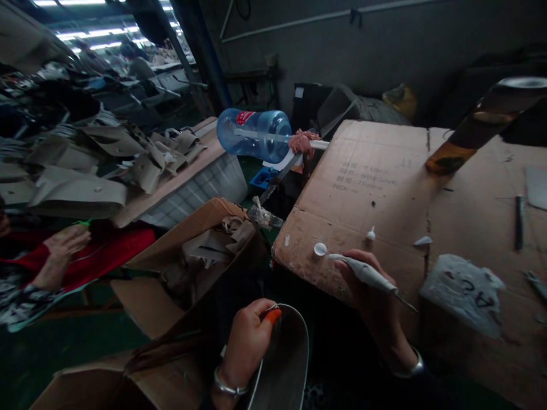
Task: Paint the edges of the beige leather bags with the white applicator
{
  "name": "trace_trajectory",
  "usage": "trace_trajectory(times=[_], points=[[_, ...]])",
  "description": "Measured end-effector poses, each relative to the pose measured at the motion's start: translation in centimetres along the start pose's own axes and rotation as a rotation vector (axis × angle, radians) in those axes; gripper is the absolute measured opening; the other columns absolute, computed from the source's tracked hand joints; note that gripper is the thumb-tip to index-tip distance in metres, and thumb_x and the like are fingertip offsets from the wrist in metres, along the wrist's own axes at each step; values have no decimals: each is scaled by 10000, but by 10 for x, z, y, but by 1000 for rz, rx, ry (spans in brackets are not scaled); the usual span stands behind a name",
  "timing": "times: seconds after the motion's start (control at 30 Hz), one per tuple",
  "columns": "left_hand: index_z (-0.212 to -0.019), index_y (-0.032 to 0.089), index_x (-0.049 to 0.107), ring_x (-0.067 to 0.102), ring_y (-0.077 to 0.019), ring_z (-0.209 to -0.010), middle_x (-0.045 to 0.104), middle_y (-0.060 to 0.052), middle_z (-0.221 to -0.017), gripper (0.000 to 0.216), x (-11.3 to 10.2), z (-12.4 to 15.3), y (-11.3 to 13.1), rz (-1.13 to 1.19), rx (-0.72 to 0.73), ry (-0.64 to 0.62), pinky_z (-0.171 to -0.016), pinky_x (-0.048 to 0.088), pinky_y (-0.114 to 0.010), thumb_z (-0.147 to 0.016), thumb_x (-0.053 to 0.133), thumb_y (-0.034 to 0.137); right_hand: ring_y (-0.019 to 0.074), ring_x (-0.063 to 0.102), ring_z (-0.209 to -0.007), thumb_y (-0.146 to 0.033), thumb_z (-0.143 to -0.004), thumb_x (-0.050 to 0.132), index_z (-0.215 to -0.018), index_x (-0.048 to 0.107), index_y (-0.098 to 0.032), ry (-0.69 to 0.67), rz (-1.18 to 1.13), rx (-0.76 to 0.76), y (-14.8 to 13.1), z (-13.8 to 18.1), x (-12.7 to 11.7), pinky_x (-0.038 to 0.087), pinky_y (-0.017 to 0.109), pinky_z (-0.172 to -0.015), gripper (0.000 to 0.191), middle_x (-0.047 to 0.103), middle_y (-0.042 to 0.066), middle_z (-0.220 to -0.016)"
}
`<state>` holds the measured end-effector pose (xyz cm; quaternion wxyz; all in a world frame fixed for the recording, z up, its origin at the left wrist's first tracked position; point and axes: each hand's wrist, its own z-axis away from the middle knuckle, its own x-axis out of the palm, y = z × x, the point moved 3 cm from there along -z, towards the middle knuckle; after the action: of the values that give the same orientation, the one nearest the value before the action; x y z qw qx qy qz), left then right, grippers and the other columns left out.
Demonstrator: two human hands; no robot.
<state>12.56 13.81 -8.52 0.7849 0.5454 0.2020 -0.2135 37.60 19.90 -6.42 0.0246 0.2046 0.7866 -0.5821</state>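
Observation:
My left hand (pixel 250 344) is closed on the upper rim of a grey bag piece (pixel 285 359) with a rounded, pale edge. An orange cover sits on one of its fingertips. Over the cardboard-topped surface (pixel 384 193), my right hand (pixel 376 296) grips a white-handled tool (pixel 367 274) with a thin metal rod at its lower end. The tool's other tip meets a small round white cap (pixel 319 249); whether it is inside the cap I cannot tell. A tiny white nozzle-like piece (pixel 371 233) and a white cone-shaped piece (pixel 423 241) lie beyond the hand.
A dark bottle with amber liquid (pixel 457 151) and a crumpled plastic bag (pixel 464 293) stand on the cardboard. A blue water jug (pixel 254 134) lies sideways beyond. Left are an open carton (pixel 188 273), a bench of beige bags (pixel 85 182) and a co-worker's hand (pixel 68 242).

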Motion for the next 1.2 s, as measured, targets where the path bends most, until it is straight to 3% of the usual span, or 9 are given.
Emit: trace_trajectory(times=[0.23, 0.47, 0.6, 0.8, 0.87, 0.97, 1.07, 1.2], points=[[-822, 207, 753, 700, -235, -838, 782, -46, -871, 193, -4, -6, 11, -20, 3, -24, -799, 486, -319, -870, 586, 291, 189, 683, -870, -298, -885, 724, -1058, 688, -282, -96, 113, -155, 8, 2, 2, 542, 342, -773, 177, 741, 14, -979], [-820, 206, 752, 702, -227, -825, 782, -30, -841, 160, -3, -7, 12, 9, -12, -59, -768, 476, -303, -847, 624, 297, 192, 661, -865, -288, -905, 699, -1083, 684, -284, -157, 197, -228, 6, 2, -1, 531, 347, -752, 178, 750, 11, -969], [-811, 205, 758, 703, -217, -814, 779, -16, -819, 138, -2, -7, 12, 36, -23, -65, -755, 476, -291, -827, 638, 273, 199, 688, -866, -366, -903, 694, -1046, 707, -276, -141, 145, -107, 13, 0, -3, 543, 351, -768, 170, 753, 18, -977], [-821, 193, 762, 712, -216, -824, 786, -29, -841, 124, 1, -1, 12, 82, -40, -89, -752, 490, -281, -809, 648, 238, 188, 690, -801, -466, -841, 739, -999, 712, -248, 5, -54, 158, 3, 1, -9, 544, 308, -710, 271, 747, 18, -913], [-832, 191, 764, 714, -217, -829, 788, -35, -851, 127, 2, 1, 12, 82, -34, -108, -750, 493, -279, -812, 650, 243, 162, 665, -719, -457, -869, 710, -982, 698, -234, -63, -228, 261, -4, 3, -1, 528, 278, -643, 250, 723, 7, -813], [-848, 187, 768, 714, -219, -844, 789, -44, -876, 135, 4, 4, 13, 79, -24, -132, -753, 497, -278, -819, 657, 260, 121, 601, -615, -448, -885, 695, -905, 672, -214, -283, -421, 385, -13, 11, 21, 484, 233, -562, 236, 656, -21, -683], [-861, 185, 776, 709, -216, -841, 785, -48, -886, 146, 3, 5, 14, 58, -8, -141, -745, 494, -276, -824, 665, 273, 105, 574, -607, -452, -880, 701, -868, 649, -201, -468, -464, 437, -16, 20, 41, 467, 218, -556, 256, 615, -32, -671], [-886, 188, 783, 704, -206, -824, 780, -43, -880, 159, 1, 6, 14, 26, 12, -139, -741, 486, -275, -837, 659, 275, 97, 544, -618, -455, -905, 668, -850, 640, -191, -567, -457, 407, -14, 28, 53, 450, 219, -567, 272, 586, -33, -689]])
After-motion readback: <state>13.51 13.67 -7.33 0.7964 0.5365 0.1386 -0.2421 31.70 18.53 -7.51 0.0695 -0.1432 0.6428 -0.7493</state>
